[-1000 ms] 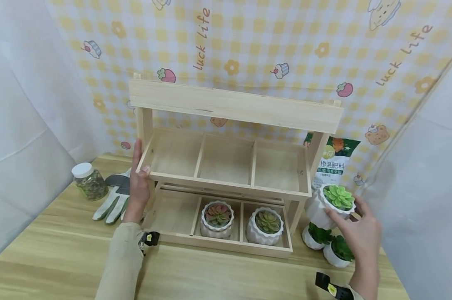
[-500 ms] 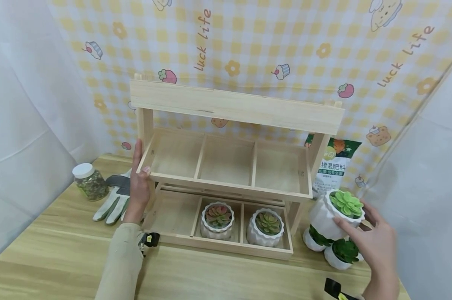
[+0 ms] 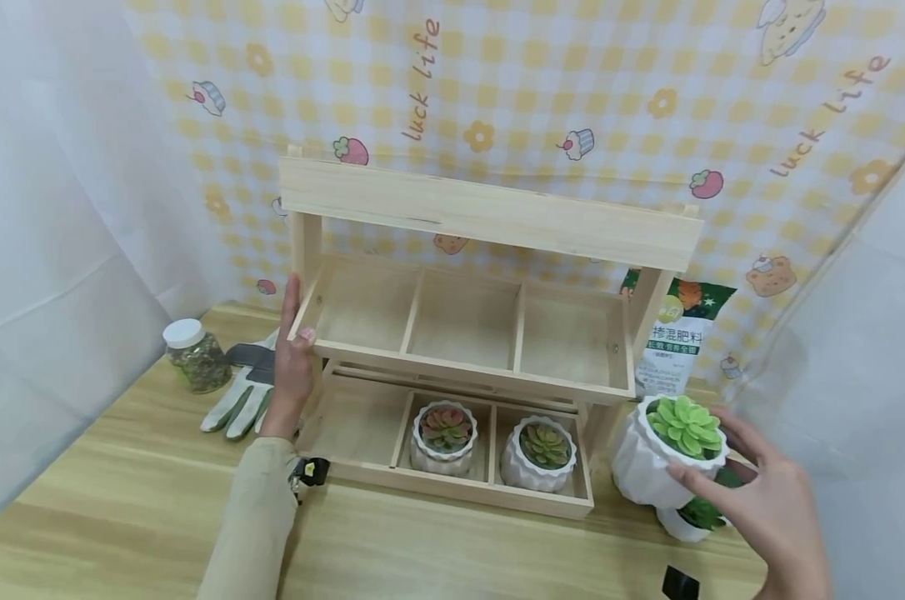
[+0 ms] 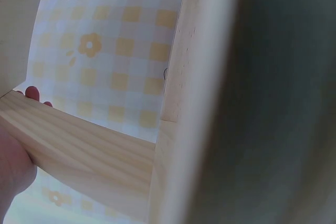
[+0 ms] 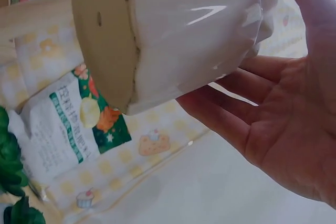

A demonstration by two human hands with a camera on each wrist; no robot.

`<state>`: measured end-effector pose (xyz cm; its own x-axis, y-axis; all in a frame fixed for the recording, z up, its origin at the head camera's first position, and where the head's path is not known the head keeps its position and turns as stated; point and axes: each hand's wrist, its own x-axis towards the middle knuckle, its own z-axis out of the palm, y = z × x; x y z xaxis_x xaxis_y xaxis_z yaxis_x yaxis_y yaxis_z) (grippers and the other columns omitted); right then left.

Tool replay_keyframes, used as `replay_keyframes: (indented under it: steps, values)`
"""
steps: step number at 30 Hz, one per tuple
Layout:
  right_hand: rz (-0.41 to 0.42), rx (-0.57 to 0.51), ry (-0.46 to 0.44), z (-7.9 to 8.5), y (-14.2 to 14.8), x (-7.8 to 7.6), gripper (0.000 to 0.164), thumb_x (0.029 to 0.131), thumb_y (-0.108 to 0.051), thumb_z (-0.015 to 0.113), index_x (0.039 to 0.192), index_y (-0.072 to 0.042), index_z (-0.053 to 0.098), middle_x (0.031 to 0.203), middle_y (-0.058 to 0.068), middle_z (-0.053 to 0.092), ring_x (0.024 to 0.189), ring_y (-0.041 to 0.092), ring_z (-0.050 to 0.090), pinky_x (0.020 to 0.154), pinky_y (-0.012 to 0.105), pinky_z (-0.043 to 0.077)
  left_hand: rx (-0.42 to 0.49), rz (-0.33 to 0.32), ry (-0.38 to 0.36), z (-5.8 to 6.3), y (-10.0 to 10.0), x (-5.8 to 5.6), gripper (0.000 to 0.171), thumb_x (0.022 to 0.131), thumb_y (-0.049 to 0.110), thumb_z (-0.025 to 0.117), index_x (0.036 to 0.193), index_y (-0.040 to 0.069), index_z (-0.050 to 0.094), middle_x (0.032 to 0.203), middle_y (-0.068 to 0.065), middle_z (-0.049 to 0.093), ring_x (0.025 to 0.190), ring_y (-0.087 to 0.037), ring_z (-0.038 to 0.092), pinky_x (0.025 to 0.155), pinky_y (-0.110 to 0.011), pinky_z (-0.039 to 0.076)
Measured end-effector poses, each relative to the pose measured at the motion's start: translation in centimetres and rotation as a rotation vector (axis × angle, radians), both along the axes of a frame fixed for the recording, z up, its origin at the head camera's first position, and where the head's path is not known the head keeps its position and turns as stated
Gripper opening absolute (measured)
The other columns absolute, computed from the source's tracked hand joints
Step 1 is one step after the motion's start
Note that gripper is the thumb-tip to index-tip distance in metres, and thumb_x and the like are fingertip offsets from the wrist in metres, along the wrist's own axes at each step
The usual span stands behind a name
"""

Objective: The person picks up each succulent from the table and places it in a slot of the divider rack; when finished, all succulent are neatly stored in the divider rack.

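In the head view my right hand (image 3: 771,500) holds a scalloped white pot with a bright green succulent (image 3: 666,454) by its rim, above the table right of the wooden plant stand (image 3: 490,212). The right wrist view shows the pot's unglazed base (image 5: 102,40), tilted toward the camera, with thumb and fingers round the rim. My left hand (image 3: 291,379) grips the stand's left post (image 4: 79,145), its fingertips showing behind the wood. A pot with a reddish succulent (image 3: 443,437) sits in the lower tier's middle compartment; another with a green-brown succulent (image 3: 538,454) is in its right one.
Partly hidden behind the held pot stands a small white pot with dark green leaves (image 3: 696,517). A fertilizer bag (image 3: 670,350) leans at the back right. A lidded jar (image 3: 197,357) and a glove (image 3: 246,387) lie left of the stand.
The held pot has gone down, first shifting right, then slightly back toward the stand, and now covers more of the small pots. My left hand stays on the post. The head view has shifted slightly.
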<state>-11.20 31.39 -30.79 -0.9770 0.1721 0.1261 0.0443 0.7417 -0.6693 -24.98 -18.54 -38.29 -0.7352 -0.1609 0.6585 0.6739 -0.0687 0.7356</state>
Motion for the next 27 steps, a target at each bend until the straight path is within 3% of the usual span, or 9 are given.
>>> replay_keyframes:
  steps: [4, 8, 13, 16, 22, 27]
  values:
    - [0.091, 0.016, -0.034, 0.5, -1.0, 0.4, 0.085, 0.072, -0.035, 0.078, 0.142, -0.008, 0.038, 0.13, 0.03, 0.046, 0.101, 0.049, 0.055, 0.063, 0.033, 0.053, -0.014, 0.002, -0.016, 0.3, 0.4, 0.2, 0.07, 0.086, 0.01, 0.035, 0.151, 0.01, 0.01, 0.156, -0.006, 0.006, 0.14, -0.025, 0.01, 0.109, -0.037, 0.012]
    - [0.199, 0.031, -0.005, 0.7, -2.3, 0.6, 0.081, 0.071, -0.032, 0.079, 0.139, -0.01, 0.042, 0.13, 0.025, 0.048, 0.104, 0.046, 0.055, 0.071, 0.042, 0.052, -0.027, 0.005, -0.028, 0.6, 0.5, 0.4, 0.07, 0.086, 0.011, 0.035, 0.151, 0.01, 0.01, 0.156, -0.006, 0.007, 0.139, -0.026, 0.011, 0.109, -0.04, 0.013]
    - [0.318, 0.001, 0.015, 0.9, -4.3, 0.4, 0.076, 0.07, -0.028, 0.081, 0.136, -0.013, 0.047, 0.127, 0.016, 0.052, 0.107, 0.036, 0.055, 0.077, 0.041, 0.051, -0.068, 0.048, -0.037, 0.3, 0.1, 0.2, 0.07, 0.086, 0.017, 0.036, 0.151, 0.013, 0.011, 0.155, -0.004, 0.009, 0.139, -0.027, 0.014, 0.107, -0.043, 0.015]
    - [0.379, -0.018, 0.018, 1.0, -5.4, 0.2, 0.076, 0.068, -0.027, 0.082, 0.135, -0.015, 0.048, 0.127, 0.011, 0.053, 0.107, 0.032, 0.055, 0.078, 0.037, 0.051, -0.048, 0.041, -0.02, 0.1, -0.1, 0.0, 0.07, 0.085, 0.018, 0.038, 0.151, 0.014, 0.013, 0.155, -0.003, 0.01, 0.139, -0.026, 0.014, 0.108, -0.043, 0.014]
    - [0.577, -0.033, 0.122, 0.3, -8.3, -0.3, 0.077, 0.06, -0.025, 0.086, 0.129, -0.016, 0.053, 0.121, 0.002, 0.058, 0.102, 0.022, 0.058, 0.077, 0.032, 0.051, -0.053, 0.058, 0.004, -0.3, -0.1, -0.1, 0.071, 0.085, 0.025, 0.042, 0.151, 0.017, 0.015, 0.155, 0.0, 0.013, 0.139, -0.024, 0.015, 0.109, -0.042, 0.014]
    - [0.738, -0.071, 0.19, -0.7, -11.6, -0.5, 0.077, 0.058, -0.029, 0.086, 0.127, -0.014, 0.055, 0.116, -0.004, 0.061, 0.096, 0.014, 0.061, 0.077, 0.034, 0.051, -0.109, 0.086, -0.018, 1.5, 0.6, 1.6, 0.069, 0.087, 0.019, 0.037, 0.15, 0.008, 0.011, 0.155, -0.008, 0.01, 0.138, -0.028, 0.015, 0.108, -0.043, 0.014]
